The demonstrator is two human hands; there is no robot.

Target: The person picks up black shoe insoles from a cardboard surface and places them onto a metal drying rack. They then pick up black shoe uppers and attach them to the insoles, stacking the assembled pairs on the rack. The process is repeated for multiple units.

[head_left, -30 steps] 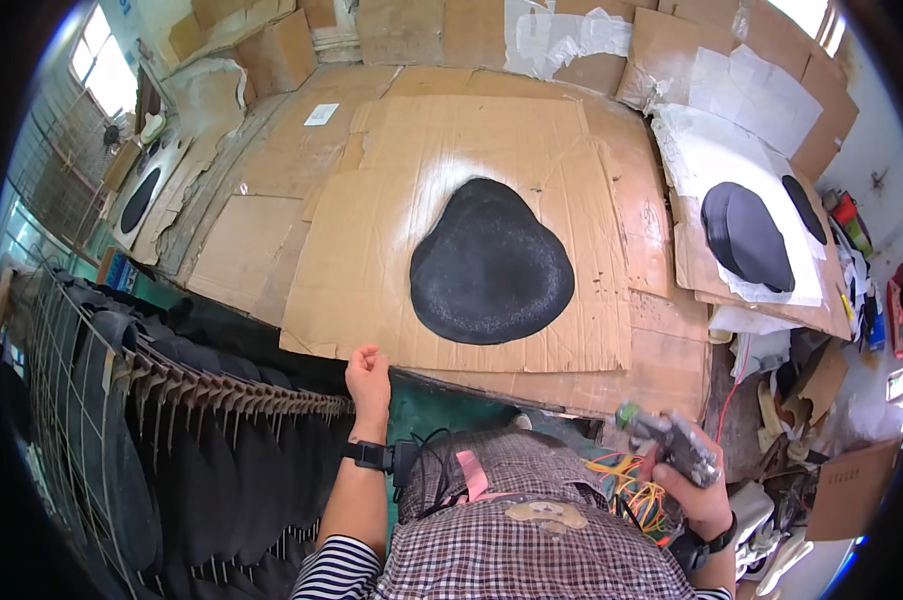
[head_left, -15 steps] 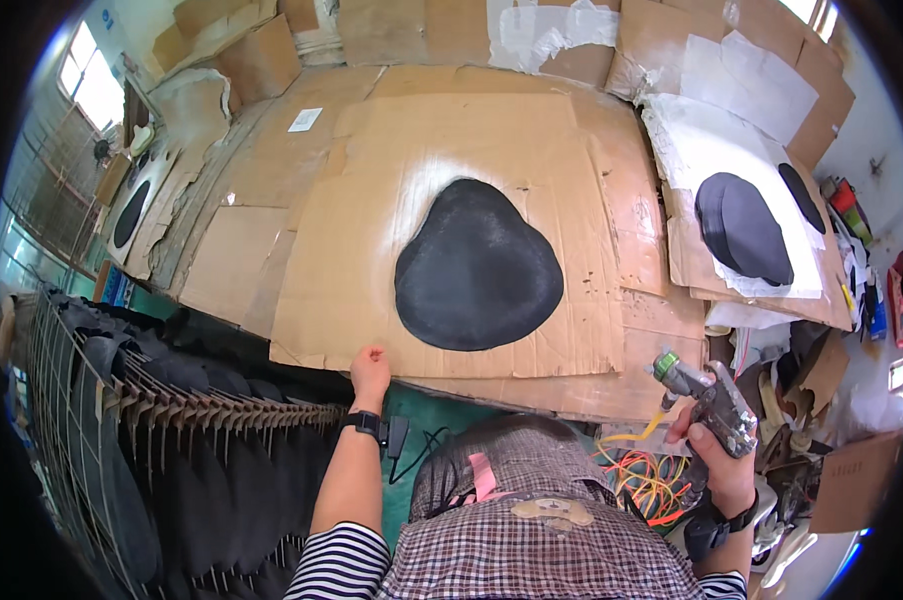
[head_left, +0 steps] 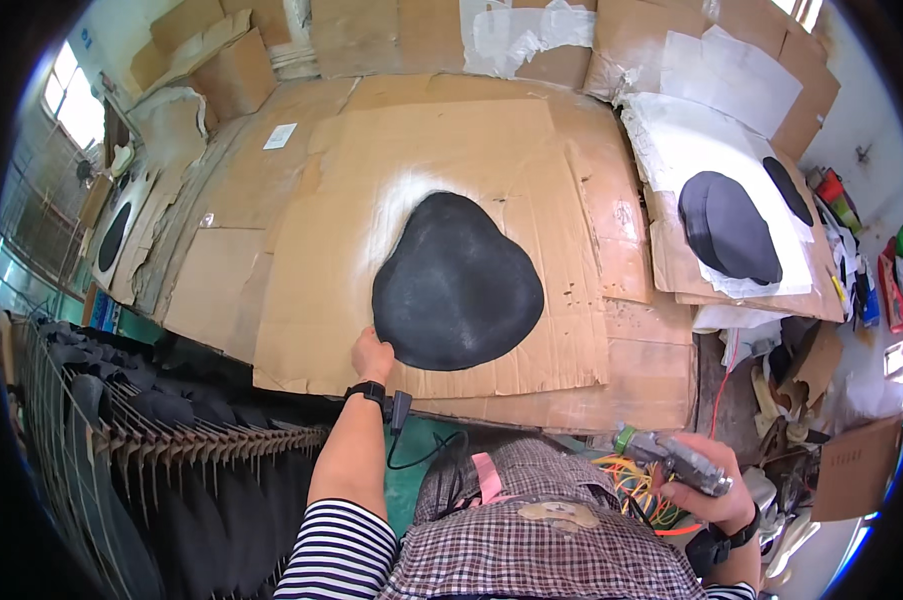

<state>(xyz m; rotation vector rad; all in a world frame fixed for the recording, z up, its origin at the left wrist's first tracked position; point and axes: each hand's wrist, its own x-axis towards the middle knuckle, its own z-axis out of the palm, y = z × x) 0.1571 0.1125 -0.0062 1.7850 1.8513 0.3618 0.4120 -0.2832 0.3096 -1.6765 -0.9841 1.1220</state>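
A black three-lobed flat piece (head_left: 458, 285) lies on a sheet of brown cardboard (head_left: 321, 300) in front of me, with a whitish haze of spray on the cardboard by its upper left edge. At its lower left edge is my left hand (head_left: 373, 357), fingers closed and seemingly pinching the rim; the fingertips are partly hidden. Off to the right, below the table edge, my right hand (head_left: 716, 480) grips a metal spray gun (head_left: 668, 458) with a green part at its front. The gun points left, apart from the black piece.
A stack of black oval pieces (head_left: 728, 228) sits on a white-covered board (head_left: 651, 130) at the right. Lower left stands a wire rack (head_left: 211, 440) hung with several black pieces. Coloured hoses (head_left: 636, 490) lie beside my apron. Cardboard panels (head_left: 356, 35) line the back.
My left hand has moved up from the cardboard's front edge to the black piece's rim. My right hand has turned the spray gun from upright to nearly level and lowered it.
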